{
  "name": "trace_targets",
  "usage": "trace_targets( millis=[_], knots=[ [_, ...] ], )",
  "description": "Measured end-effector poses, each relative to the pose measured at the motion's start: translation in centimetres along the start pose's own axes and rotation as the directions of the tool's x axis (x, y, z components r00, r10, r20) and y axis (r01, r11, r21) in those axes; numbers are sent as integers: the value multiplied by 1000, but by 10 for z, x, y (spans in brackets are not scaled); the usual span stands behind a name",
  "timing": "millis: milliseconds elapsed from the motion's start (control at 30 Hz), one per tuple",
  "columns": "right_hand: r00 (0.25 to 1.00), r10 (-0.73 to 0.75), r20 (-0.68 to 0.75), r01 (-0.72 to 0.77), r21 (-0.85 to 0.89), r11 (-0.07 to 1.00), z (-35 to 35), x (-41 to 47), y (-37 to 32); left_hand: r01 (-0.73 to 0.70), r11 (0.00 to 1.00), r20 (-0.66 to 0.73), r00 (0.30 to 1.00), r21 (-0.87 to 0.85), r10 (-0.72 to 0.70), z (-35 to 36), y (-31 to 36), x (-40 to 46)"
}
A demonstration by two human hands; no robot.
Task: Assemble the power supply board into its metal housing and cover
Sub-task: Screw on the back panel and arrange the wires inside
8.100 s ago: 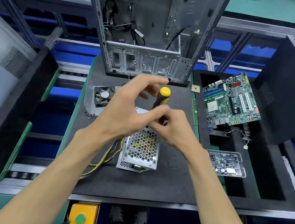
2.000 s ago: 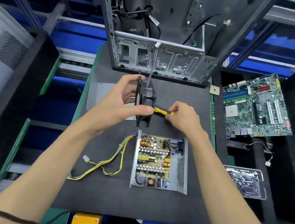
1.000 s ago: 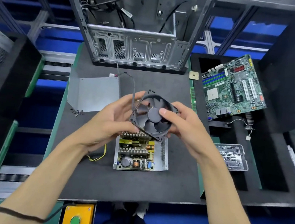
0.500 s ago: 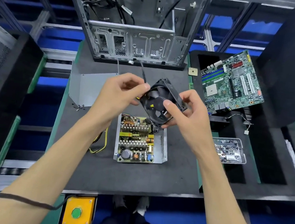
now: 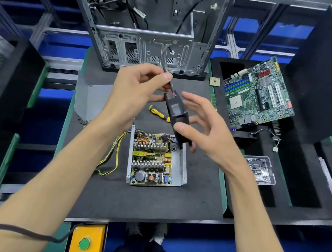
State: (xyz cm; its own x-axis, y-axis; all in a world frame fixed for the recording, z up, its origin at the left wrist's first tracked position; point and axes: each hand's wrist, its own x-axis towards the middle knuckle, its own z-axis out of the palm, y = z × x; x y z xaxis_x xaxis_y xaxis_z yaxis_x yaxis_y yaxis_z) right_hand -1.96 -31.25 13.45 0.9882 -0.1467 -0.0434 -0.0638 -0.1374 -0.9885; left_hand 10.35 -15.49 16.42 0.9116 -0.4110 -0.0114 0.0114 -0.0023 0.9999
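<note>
Metal housing with the power supply board seated inside is laid open on the mat, nearest. Just above it, a black fan is held on edge by the right hand, fingers loosely spread, while its thin lead is pinched by the left hand. Light, rigid plastic is judged; the frame edges should be gripped. A screwdriver is seen beyond.

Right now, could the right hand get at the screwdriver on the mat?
Probably yes. The screwdriver lies in the open on the mat, just left of the right hand, but that hand would first have to let go of the fan.
</note>
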Motion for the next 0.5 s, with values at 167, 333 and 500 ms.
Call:
trace_targets(
  millis=[167,333,500],
  knots=[
    [998,53,19,-48,-196,979,-3,10,6,74,997,51,996,15,-75,1,-15,2],
    [981,92,-170,-92,7,996,1,19,16,138,947,79,983,291,-168,-4,-46,11],
    [912,203,-358,-126,227,966,7,28,34,-231,403,400,819,886,-411,-13,-86,-1]
  ],
)
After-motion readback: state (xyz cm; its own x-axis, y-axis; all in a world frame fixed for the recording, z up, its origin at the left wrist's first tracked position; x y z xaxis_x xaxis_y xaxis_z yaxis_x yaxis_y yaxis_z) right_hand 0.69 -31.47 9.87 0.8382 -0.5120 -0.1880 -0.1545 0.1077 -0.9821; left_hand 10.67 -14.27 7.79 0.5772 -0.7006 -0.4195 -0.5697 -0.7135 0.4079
